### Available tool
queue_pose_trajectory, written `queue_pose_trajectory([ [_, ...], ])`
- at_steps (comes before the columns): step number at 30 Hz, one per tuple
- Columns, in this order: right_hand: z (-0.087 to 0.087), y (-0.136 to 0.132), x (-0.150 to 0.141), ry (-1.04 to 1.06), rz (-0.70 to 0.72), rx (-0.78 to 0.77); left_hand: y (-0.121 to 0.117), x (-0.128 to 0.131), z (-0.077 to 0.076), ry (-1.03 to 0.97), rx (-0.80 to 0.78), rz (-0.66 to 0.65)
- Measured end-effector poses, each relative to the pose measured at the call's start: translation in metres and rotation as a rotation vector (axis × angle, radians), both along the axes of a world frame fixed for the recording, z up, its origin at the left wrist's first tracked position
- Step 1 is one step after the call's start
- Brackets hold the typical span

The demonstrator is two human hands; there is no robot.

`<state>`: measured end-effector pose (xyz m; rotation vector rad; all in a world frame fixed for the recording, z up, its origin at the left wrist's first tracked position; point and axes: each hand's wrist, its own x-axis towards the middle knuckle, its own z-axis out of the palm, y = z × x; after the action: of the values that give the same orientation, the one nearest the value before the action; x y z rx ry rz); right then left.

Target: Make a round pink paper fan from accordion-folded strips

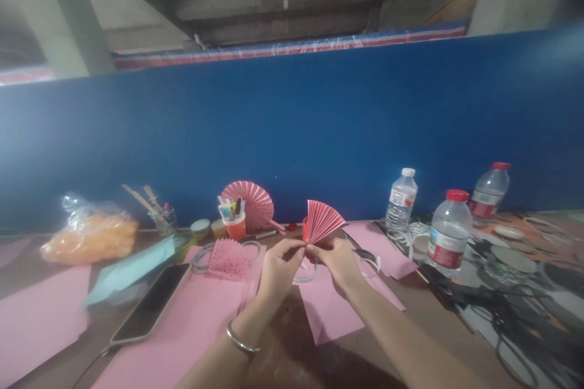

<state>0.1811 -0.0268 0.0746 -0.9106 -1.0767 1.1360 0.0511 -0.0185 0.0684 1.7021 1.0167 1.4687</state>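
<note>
Over tabletop (pixel 288 340), between edges of sheets (pixel 201 316), left hand (pixel 280 262), right hand (pixel 339 260), pinching fan (pixel 323 220)

1. Small fan (pixel 325 219): pinkish red, its pleats reading as alternating lighter and darker stripes.
2. Round fan (pixel 258 197): pink, with radiating stripes and darker speckles.
3. Dotted piece (pixel 228 260): pink, scattered with dark spots.
4. Paper sheet (pixel 182 334): plain pink.
5. Pen cup (pixel 236 230): orange below, white around the top.
6. Clear bag (pixel 91 237): orange contents.
7. Flat packet (pixel 130 271): pale turquoise.
8. Phone (pixel 152 304): black screen, pale edge.
9. Bangle (pixel 241 338): silver.
10. Front bottle (pixel 449 234): clear, red cap, red-and-white label.
11. Left bottle (pixel 401 199): clear, white cap.
12. Partition (pixel 292 127): solid blue.
13. Tabletop (pixel 287 346): brown.
</note>
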Motion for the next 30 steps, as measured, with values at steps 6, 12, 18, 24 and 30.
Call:
queue_pose_trajectory([
  [6, -0.002, 0.000, -0.002, 0.014, 0.051, 0.007, -0.010, 0.001, 0.004, 0.141, 0.132, 0.020],
  [12, -0.007, -0.001, 0.001, 0.095, 0.145, 0.153, -0.016, -0.001, 0.012, 0.179, 0.218, 0.083],
  [18, -0.008, 0.004, 0.010, 0.201, 0.289, 0.255, -0.023, 0.001, 0.018, 0.215, 0.271, 0.085],
  [24, -0.004, 0.005, 0.015, 0.210, 0.233, 0.291, -0.022, 0.000, 0.016, 0.225, 0.255, 0.085],
  [30, 0.002, 0.004, 0.015, 0.185, 0.182, 0.330, -0.023, -0.001, 0.016, 0.262, 0.217, 0.058],
])
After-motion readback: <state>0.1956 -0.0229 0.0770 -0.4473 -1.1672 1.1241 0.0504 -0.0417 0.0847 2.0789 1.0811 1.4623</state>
